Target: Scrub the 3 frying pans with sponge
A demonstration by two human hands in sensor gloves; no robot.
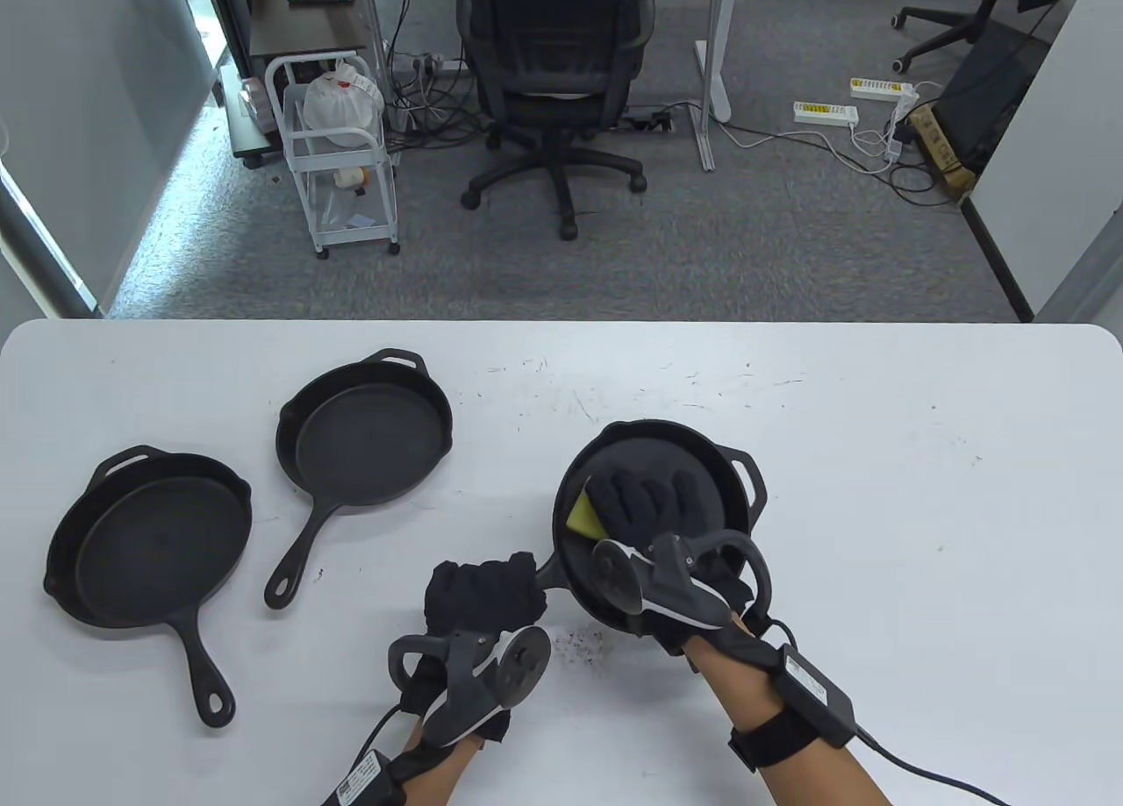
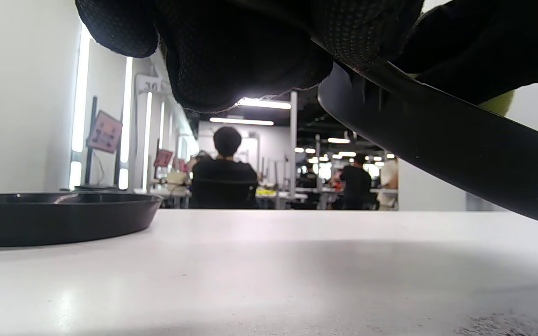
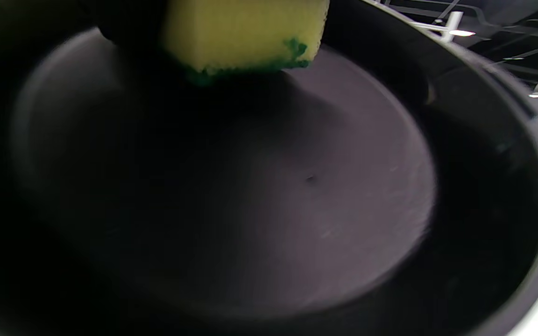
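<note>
Three black cast-iron frying pans are on the white table. The right pan (image 1: 702, 455) is tilted, its near side raised. My left hand (image 1: 482, 588) grips its handle; in the left wrist view the gloved fingers (image 2: 241, 56) curl over the pan's dark underside (image 2: 437, 140). My right hand (image 1: 649, 501) is inside this pan, holding a yellow sponge (image 1: 581, 515) against the bottom. In the right wrist view the sponge (image 3: 241, 32), with its green scouring face down, sits on the pan's floor (image 3: 273, 196). The middle pan (image 1: 368, 442) and the left pan (image 1: 149, 534) lie flat, untouched.
Dark crumbs (image 1: 583, 644) lie on the table between my hands. The table's far edge (image 1: 561, 324) borders carpet with an office chair (image 1: 553, 69) and a white cart (image 1: 338, 148). The middle pan's wall (image 2: 59, 219) shows at the left of the left wrist view.
</note>
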